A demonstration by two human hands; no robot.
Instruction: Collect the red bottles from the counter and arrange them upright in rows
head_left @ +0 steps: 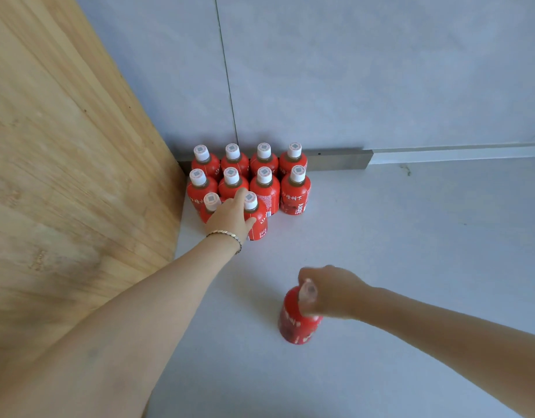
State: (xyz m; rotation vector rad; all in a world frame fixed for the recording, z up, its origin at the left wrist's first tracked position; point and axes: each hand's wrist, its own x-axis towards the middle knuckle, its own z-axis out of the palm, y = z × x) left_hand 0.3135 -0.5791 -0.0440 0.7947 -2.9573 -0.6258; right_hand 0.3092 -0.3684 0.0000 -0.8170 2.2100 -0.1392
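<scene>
So left hand (230,217) wraps a front-row bottle (255,218) (squaring it up, probably), right hand (329,292) pinches another bottle's (296,321) neck.

"JUICE" on rightmost bottle's label (295,200)

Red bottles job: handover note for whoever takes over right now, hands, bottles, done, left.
Left hand: reaching into the corner group, fingers around the second bottle of the front row, which stands upright.
Right hand: gripping a blurred red bottle by its neck, out on the open counter, apart from the group.
Done: two full rows of four upright against the wall, back row and middle row; front row started with two bottles beside the wooden panel.
Left: bring the right hand's bottle in as the third of the front row. No other loose bottles in view.
</scene>
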